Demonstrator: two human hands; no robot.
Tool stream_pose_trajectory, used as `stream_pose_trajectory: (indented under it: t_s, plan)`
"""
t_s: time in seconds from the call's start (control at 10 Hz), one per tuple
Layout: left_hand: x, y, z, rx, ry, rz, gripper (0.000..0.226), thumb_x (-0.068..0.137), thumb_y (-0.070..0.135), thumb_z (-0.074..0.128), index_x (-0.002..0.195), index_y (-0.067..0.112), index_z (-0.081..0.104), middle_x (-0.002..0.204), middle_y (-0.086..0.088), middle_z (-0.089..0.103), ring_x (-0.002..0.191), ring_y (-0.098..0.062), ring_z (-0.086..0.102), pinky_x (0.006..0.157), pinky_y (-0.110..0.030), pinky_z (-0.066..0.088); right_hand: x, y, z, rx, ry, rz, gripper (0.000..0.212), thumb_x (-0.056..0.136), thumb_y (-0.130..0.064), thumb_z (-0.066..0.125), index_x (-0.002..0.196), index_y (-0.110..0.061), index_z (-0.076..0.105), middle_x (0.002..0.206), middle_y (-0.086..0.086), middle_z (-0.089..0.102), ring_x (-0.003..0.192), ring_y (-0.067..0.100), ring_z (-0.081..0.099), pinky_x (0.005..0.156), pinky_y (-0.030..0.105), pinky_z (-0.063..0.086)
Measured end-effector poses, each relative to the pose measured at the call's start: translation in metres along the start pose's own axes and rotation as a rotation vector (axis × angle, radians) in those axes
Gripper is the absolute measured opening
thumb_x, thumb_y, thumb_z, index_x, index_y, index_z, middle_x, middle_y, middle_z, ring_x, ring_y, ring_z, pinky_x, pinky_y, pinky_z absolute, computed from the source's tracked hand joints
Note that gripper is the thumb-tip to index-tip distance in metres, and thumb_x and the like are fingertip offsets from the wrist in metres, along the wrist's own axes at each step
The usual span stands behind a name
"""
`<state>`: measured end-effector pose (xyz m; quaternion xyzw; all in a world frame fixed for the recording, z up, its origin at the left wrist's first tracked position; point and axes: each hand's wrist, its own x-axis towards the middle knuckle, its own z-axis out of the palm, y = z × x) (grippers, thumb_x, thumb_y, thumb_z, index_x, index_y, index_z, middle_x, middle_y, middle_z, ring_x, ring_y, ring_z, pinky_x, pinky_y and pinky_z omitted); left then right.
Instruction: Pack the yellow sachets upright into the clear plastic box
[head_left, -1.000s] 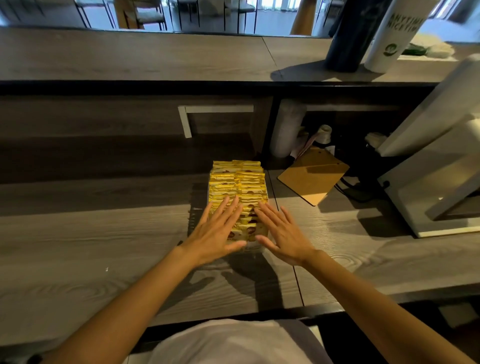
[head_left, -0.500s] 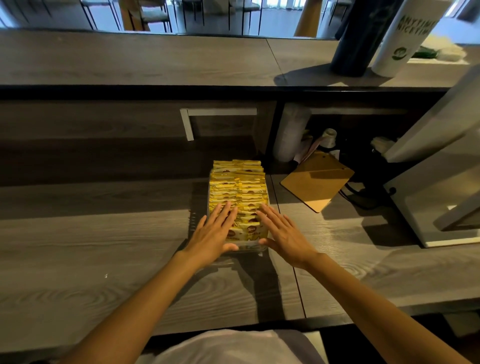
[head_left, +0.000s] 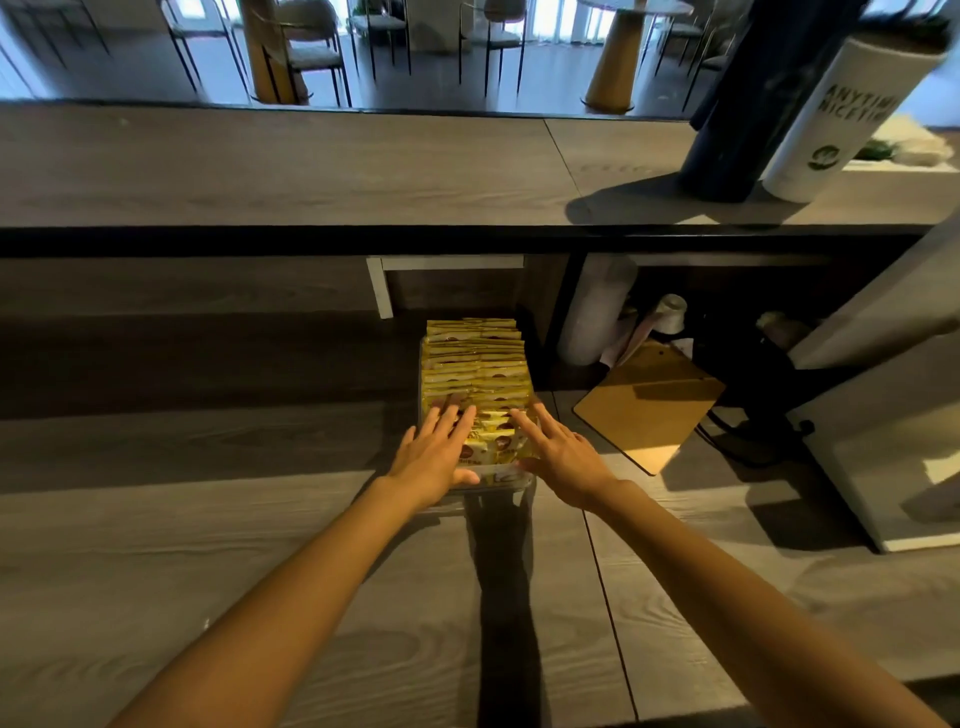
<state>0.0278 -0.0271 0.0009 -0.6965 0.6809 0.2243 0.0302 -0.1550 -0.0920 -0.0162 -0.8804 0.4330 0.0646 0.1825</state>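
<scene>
As the clear plastic box (head_left: 493, 480) stands on the worktop (head_left: 208, 571) at 12 o'clock from the person, its long axis runs from 6 o'clock to 12 o'clock, directly away from the body. The yellow sachets (head_left: 478, 364) stand on edge inside it, apparently in two columns side by side, filling it from near wall to far end.

The left hand (head_left: 431, 457) lies flat on the near sachets at the 7 o'clock corner, fingers straight and spread, grasping nothing. The right hand (head_left: 563, 457) mirrors it at the 5 o'clock corner, equally flat and empty. Both hands are equally near, with fingertips pointing toward 12 o'clock.

Judgement: packing looks close to complete. Any levelling stroke should travel along the long axis toward 12 o'clock. A clipboard (head_left: 649, 405) lies at 2 o'clock, apart from the box.
</scene>
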Motion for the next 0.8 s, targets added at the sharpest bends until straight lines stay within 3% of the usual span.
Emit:
stream_pose_trajectory:
  t_s: [0.1,0.3,0.6,0.7,0.8]
  plan:
    - [0.012,-0.005,-0.005,-0.01,0.025,0.009,0.083,0.09,0.04,0.054,0.15,0.018,0.002,0.158,-0.008,0.006,0.146,-0.028,0.004,0.117,-0.049,0.015,0.014,-0.001,-0.006,-0.01,0.006,0.018,0.07,0.094,-0.032,0.05,0.15,-0.025,0.007,0.159,0.008,0.006,0.142,0.032,0.026,0.11,0.048,0.035]
    - [0.028,-0.01,-0.018,-0.022,0.008,-0.009,0.072,0.09,0.039,0.055,0.148,0.018,0.017,0.15,-0.011,0.031,0.138,-0.029,0.028,0.109,-0.044,0.028,0.031,-0.004,-0.02,-0.053,-0.027,0.062,0.054,0.096,-0.033,0.045,0.143,-0.019,0.023,0.15,0.013,0.028,0.13,0.034,0.042,0.1,0.045,0.043]
    - [0.029,-0.008,-0.023,-0.019,-0.009,-0.047,0.073,0.089,0.038,0.057,0.147,0.017,0.019,0.147,-0.013,0.034,0.136,-0.031,0.03,0.109,-0.045,0.028,0.03,-0.011,-0.028,-0.01,-0.037,0.09,0.054,0.097,-0.034,0.044,0.144,-0.018,0.022,0.148,0.014,0.032,0.128,0.035,0.043,0.098,0.046,0.043]
    - [0.025,-0.007,-0.024,-0.116,-0.048,-0.038,0.077,0.089,0.033,0.058,0.149,0.018,0.01,0.152,-0.012,0.021,0.141,-0.032,0.018,0.114,-0.05,0.018,0.023,-0.012,-0.029,0.037,-0.009,0.104,0.062,0.097,-0.034,0.043,0.148,-0.018,0.012,0.152,0.012,0.026,0.133,0.034,0.038,0.105,0.049,0.038]
    - [0.016,-0.007,-0.039,-0.175,0.039,-0.055,0.073,0.091,0.03,0.054,0.149,0.019,0.011,0.154,-0.009,0.018,0.144,-0.03,0.011,0.116,-0.05,0.012,0.012,-0.014,-0.038,-0.008,-0.012,0.085,0.063,0.097,-0.033,0.043,0.149,-0.018,0.012,0.158,0.01,0.011,0.143,0.032,0.022,0.113,0.05,0.029]
